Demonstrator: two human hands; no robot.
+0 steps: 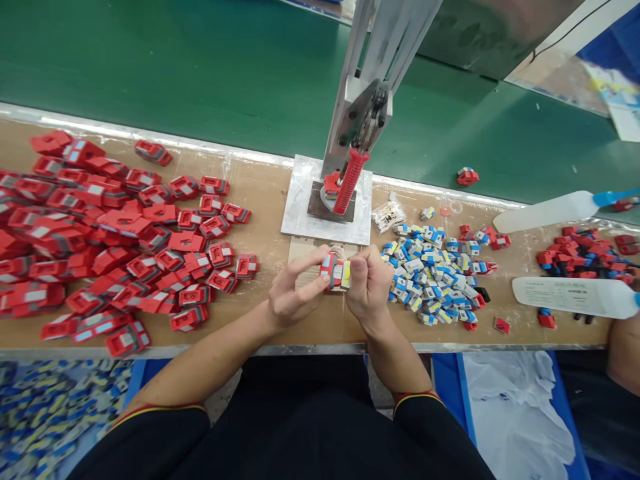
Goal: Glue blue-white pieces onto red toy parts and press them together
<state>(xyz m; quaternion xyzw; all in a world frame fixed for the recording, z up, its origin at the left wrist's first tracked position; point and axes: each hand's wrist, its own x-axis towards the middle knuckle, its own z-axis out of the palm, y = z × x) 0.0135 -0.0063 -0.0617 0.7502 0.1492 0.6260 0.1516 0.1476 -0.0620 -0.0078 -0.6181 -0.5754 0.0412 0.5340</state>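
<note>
Beneath the worktop, a blue bin holds blue-and-yellow pieces; above, both hands' fingers grasp a red part.

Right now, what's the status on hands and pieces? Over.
Left hand pinching red piece. Right hand gripping yellow piece beside it. Press handle beyond, touching neither hand.

Left hand extending from the near left, fingers spreading and curling in a pinch, right hand closing nearly to a fist just beside it, thumb pointing far, both bare forearms angling inward from short dark sleeves.
</note>
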